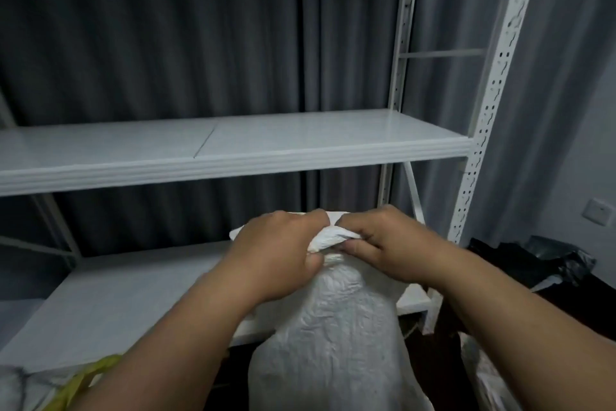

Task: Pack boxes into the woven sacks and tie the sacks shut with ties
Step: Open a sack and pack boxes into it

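Observation:
A full white woven sack (333,337) stands upright in front of me, its mouth gathered into a narrow neck. My left hand (280,250) grips the bunched neck from the left, fingers curled round the fabric. My right hand (390,240) pinches the folded top of the sack from the right. The two hands nearly touch above the neck. No tie is clearly visible; the fingers hide the neck. The boxes inside the sack are hidden.
A white metal shelving rack stands behind the sack, with a middle shelf (233,150) and a lower shelf (133,297). Grey curtains hang behind it. Black bags (533,260) lie at the right. A yellow strap (83,380) and another white sack (13,387) show at the bottom left.

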